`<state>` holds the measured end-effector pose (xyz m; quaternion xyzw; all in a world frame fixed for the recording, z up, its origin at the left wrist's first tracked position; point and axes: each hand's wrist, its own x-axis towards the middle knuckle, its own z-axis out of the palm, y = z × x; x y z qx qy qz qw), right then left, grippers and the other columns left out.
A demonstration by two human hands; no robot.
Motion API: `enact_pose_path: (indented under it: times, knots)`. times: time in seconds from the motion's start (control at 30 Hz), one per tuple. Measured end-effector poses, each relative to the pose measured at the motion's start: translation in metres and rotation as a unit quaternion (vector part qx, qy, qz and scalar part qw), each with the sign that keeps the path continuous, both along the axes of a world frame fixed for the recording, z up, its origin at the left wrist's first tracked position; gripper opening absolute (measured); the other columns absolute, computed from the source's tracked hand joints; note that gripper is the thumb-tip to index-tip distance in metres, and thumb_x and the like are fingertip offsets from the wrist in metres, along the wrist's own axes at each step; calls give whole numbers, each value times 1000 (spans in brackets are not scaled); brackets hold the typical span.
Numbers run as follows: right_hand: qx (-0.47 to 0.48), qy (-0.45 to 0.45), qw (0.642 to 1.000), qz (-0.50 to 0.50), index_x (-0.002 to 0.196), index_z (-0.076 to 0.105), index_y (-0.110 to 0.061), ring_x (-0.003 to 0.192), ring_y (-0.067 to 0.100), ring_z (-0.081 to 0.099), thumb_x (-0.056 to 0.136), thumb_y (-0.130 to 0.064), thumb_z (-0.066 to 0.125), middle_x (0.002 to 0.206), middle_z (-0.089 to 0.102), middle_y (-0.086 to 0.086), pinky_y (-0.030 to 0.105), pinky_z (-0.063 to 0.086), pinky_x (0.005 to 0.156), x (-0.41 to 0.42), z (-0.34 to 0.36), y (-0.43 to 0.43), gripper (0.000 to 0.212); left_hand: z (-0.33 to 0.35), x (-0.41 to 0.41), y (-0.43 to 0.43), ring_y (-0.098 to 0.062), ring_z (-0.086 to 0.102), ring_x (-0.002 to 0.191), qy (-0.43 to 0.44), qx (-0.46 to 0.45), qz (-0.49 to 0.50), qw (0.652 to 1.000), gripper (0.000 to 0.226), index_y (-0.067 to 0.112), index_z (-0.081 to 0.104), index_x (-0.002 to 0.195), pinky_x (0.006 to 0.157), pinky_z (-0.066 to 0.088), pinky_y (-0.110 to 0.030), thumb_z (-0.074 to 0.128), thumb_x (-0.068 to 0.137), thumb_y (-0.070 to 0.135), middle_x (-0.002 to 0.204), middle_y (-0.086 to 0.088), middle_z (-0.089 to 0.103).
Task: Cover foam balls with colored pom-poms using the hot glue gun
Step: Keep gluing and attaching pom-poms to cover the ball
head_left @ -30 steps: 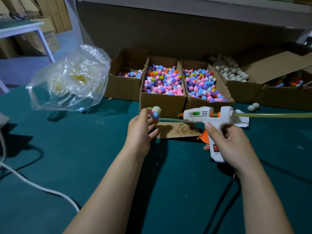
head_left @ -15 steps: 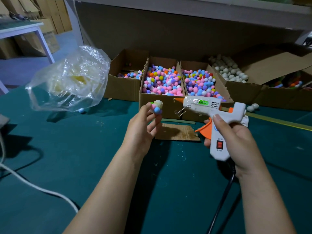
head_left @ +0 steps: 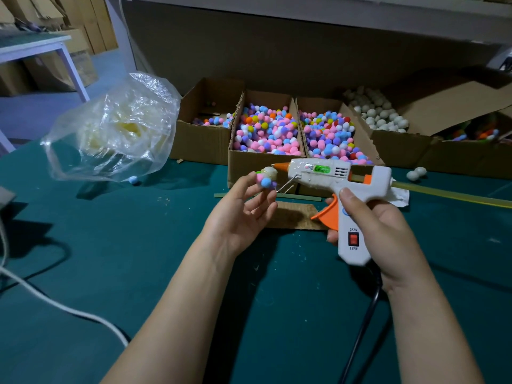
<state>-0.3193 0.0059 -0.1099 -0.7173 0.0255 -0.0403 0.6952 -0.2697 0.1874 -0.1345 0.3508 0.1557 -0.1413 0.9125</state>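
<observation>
My left hand (head_left: 240, 214) pinches a small white foam ball (head_left: 268, 173) by its fingertips; pink, blue and purple pom-poms cling to the ball's lower side. My right hand (head_left: 379, 225) grips the white hot glue gun (head_left: 332, 176) by its handle, a finger on the orange trigger. The gun's orange nozzle touches the bare top of the ball. A yellowish glue stick (head_left: 448, 194) pokes out of the gun's back. Behind the hands stand cardboard boxes of colored pom-poms (head_left: 266, 131) and a box of plain foam balls (head_left: 379, 115).
A clear plastic bag (head_left: 116, 128) lies at the left on the green table (head_left: 110, 245). A scrap of cardboard (head_left: 293, 214) lies under the hands. A white cable (head_left: 55, 303) and the gun's black cord (head_left: 360, 328) cross the table. Loose foam balls (head_left: 415, 173) sit at the right.
My right hand lifted the glue gun off the cardboard scrap and swung its nozzle left onto the foam ball. My left hand turned the ball slightly upward.
</observation>
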Motion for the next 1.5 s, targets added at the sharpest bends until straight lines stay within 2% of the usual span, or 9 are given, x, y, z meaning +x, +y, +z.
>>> enact_pose_path:
  times: [0.2,0.37,0.6,0.7,0.77,0.93,1.2,1.37,1.5]
  knots:
    - [-25,33,997,-60,91,68,-19,50,12,66,90,-40,61,62,70,2,19,46,40,6,-6,-7,23,0,2,5,-8,64,64,1,-38,20,999,32,3,68,107,61,56,-19,63,91,30,78,-4,72]
    - [-89,88,991,-42,91,65,-11,54,17,69,91,-40,60,59,69,10,20,44,40,10,-13,-10,29,-2,1,9,-8,63,60,-10,-109,-1,994,32,0,68,100,60,55,-20,60,90,28,87,-6,71]
    - [-74,181,981,-1,89,63,0,51,19,69,92,-38,60,62,70,16,22,51,43,14,-17,-8,38,-2,2,11,-8,64,61,-20,-140,-10,990,32,0,66,106,57,56,-20,62,84,24,92,-8,72]
    - [-230,183,955,-34,73,64,-6,65,28,68,89,-53,57,67,69,13,32,52,58,16,-23,-10,50,-1,1,10,-8,64,60,-23,-143,-16,989,34,0,66,105,57,56,-20,64,79,22,92,-8,72]
    - [-365,155,915,-71,54,53,-14,61,23,56,86,-63,51,59,59,6,31,36,52,15,-23,-10,59,-1,1,10,-8,64,60,-25,-144,-19,989,34,0,65,105,58,56,-19,64,79,22,92,-9,73]
    - [-457,132,874,-98,46,39,-17,57,26,48,84,-70,47,52,47,4,32,28,49,13,-25,-11,66,0,0,8,-9,64,59,-25,-152,-18,988,31,1,66,102,57,55,-20,64,77,20,91,-9,73]
    - [-466,106,870,-120,58,53,-14,69,26,57,84,-54,63,63,62,5,33,42,58,13,-22,-14,48,2,-2,7,-8,62,57,-26,-170,-31,985,26,0,68,93,54,55,-19,62,80,21,86,-8,72]
    - [-335,-64,934,-109,74,58,-25,71,15,61,87,-33,67,68,57,-4,36,54,64,15,-9,1,17,2,-2,6,-7,62,57,-25,-171,-41,984,26,-1,69,92,53,55,-20,64,77,20,86,-8,72]
    - [-283,-169,943,-51,89,65,-30,71,-7,54,88,-24,67,82,59,-14,7,42,57,20,6,31,7,2,-2,5,-7,62,56,-25,-154,-46,987,27,-2,70,93,53,55,-19,63,77,20,86,-7,73]
